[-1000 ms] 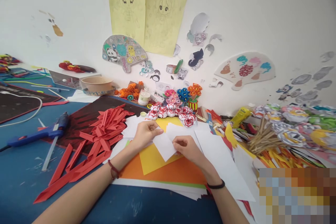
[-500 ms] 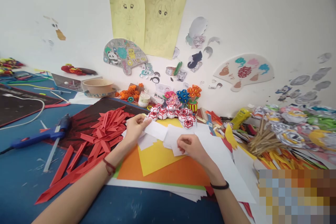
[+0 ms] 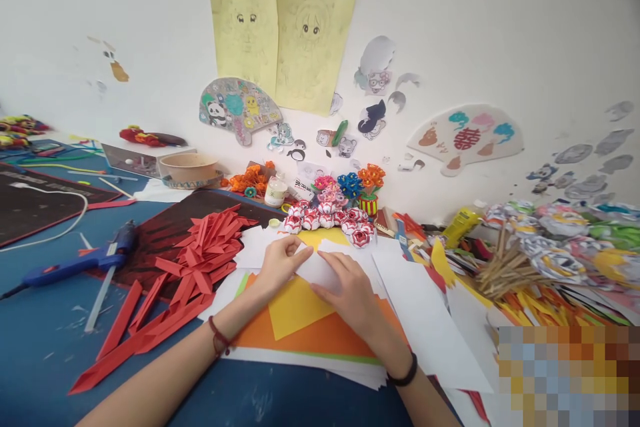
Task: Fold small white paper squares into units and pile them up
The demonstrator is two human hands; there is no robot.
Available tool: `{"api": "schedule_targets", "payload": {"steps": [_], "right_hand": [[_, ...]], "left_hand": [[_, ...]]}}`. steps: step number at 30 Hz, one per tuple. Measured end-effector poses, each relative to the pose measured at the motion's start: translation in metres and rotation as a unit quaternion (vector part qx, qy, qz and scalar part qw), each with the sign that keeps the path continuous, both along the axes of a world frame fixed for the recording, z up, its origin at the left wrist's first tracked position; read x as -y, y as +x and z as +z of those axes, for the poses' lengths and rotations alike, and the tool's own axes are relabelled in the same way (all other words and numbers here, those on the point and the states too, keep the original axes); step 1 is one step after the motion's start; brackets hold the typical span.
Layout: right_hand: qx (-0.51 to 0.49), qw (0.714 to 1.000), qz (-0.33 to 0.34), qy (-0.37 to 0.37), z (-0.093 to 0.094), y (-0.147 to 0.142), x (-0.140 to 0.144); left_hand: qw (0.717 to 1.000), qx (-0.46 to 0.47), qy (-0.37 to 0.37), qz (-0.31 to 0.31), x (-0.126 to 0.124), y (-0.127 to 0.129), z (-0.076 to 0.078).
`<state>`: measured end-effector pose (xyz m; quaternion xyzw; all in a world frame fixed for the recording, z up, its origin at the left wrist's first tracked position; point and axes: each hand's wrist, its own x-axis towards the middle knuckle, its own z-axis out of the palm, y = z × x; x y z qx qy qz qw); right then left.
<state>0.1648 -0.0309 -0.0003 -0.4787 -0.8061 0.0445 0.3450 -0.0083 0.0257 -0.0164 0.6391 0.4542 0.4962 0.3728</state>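
Between my two hands is a small white piece of paper (image 3: 316, 271). My left hand (image 3: 283, 265) pinches its left edge between thumb and fingers. From the other side, my right hand (image 3: 347, 287) grips the paper, thumb below and fingers along the upper edge. Beneath them lies a yellow sheet (image 3: 300, 310) on top of an orange sheet (image 3: 263, 327), with green and white sheets under it. Several loose white pieces of paper (image 3: 255, 247) lie around the yellow sheet, partly hidden by my hands. Just beyond stand red-and-white paper flowers (image 3: 327, 217).
Folded red paper strips (image 3: 195, 267) are heaped on the left, beside a blue glue gun (image 3: 80, 263). A tan bowl (image 3: 189, 167) stands farther back. On the right lie large white sheets (image 3: 430, 317), a bundle of brown sticks (image 3: 503, 270) and more paper flowers (image 3: 555, 257). The wall closes off the back.
My right hand has moved left and up onto the white piece that my left hand holds. My left hand has shifted right and slightly down, so both hands now meet at the paper.
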Motion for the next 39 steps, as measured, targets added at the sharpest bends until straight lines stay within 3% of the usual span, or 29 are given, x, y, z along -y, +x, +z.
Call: {"api": "schedule_targets", "payload": {"steps": [5, 8, 12, 17, 23, 27, 31, 33, 39], "right_hand": [[0.024, 1.000, -0.004, 0.011, -0.003, 0.002, -0.002], [-0.025, 1.000, -0.015, -0.003, -0.006, 0.004, -0.003], [-0.119, 0.991, -0.025, -0.056, -0.004, 0.005, -0.006], [-0.204, 0.969, 0.009, -0.137, 0.003, 0.003, -0.004], [-0.294, 0.934, 0.041, -0.201, 0.003, 0.004, -0.004], [-0.308, 0.933, 0.046, -0.180, 0.008, 0.006, -0.004], [-0.327, 0.930, 0.008, -0.171, 0.006, 0.010, -0.007], [-0.365, 0.913, -0.006, -0.184, 0.003, 0.012, -0.010], [-0.511, 0.814, 0.013, -0.277, 0.002, 0.018, -0.013]], "left_hand": [[0.995, 0.052, -0.057, -0.063, 0.006, 0.001, 0.008], [0.981, 0.112, -0.077, -0.137, 0.012, 0.002, 0.018], [0.976, 0.095, -0.048, -0.189, 0.018, 0.003, 0.023], [0.981, 0.050, -0.024, -0.186, 0.018, 0.004, 0.017], [0.980, 0.069, -0.007, -0.185, 0.019, 0.004, 0.021], [0.983, 0.071, -0.017, -0.167, 0.021, 0.004, 0.026], [0.982, 0.087, -0.031, -0.162, 0.018, 0.001, 0.027], [0.982, 0.085, -0.041, -0.162, 0.016, 0.000, 0.025], [0.987, 0.040, -0.082, -0.134, 0.013, -0.002, 0.016]]}}
